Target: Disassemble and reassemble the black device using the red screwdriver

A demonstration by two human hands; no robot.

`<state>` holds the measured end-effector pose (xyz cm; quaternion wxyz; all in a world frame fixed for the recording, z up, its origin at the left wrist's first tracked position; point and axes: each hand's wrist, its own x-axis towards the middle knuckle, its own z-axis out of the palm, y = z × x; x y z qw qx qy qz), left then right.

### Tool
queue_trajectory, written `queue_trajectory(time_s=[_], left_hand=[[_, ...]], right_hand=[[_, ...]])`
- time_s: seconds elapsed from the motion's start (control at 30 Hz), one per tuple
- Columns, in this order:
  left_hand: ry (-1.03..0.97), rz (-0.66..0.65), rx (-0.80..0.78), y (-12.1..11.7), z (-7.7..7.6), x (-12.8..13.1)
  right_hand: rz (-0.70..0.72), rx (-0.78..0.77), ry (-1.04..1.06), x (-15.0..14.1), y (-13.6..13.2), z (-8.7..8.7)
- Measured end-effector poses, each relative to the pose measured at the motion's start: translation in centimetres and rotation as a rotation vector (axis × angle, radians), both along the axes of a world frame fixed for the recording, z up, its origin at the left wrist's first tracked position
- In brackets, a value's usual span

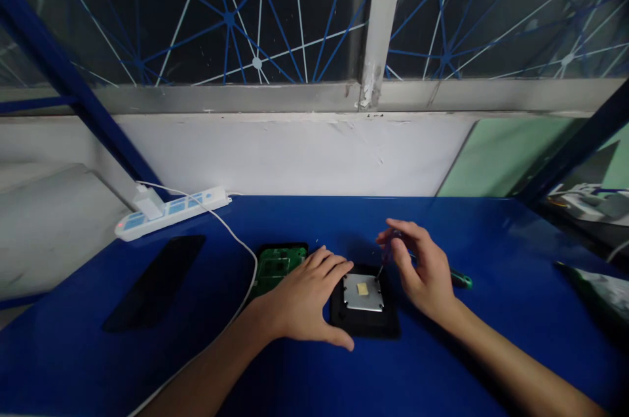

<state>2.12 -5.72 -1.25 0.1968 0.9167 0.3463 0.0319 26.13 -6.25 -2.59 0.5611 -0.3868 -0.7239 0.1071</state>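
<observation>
A small black device case (364, 325) lies on the blue table (314, 371), with a silver metal plate (362, 294) and a small yellow pad on top. My left hand (307, 299) rests flat against the case's left side, fingers spread. My right hand (422, 266) pinches a thin screwdriver (384, 259) whose tip touches the plate's upper right corner. A green circuit board (275, 266) in a black frame lies just left of my left hand.
A white power strip (171, 210) with a plugged charger sits at the back left; its white cable (230, 233) runs forward past the board. A flat black panel (154, 282) lies at left. A green-handled tool (460, 280) lies behind my right hand. A bag (599, 286) sits far right.
</observation>
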Motion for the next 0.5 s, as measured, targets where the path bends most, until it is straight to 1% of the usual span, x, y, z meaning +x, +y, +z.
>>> queue_trajectory(time_s=[0.1, 0.2, 0.5], left_hand=[[0.003, 0.002, 0.019, 0.05, -0.28, -0.07], [0.005, -0.004, 0.034, 0.07, -0.45, -0.03], [-0.037, -0.024, 0.064, 0.04, -0.71, -0.01]], right_hand=[[0.056, -0.015, -0.013, -0.01, -0.10, -0.02], [0.066, -0.019, -0.003, -0.02, -0.04, -0.15], [0.002, 0.010, -0.024, 0.35, 0.56, -0.22]])
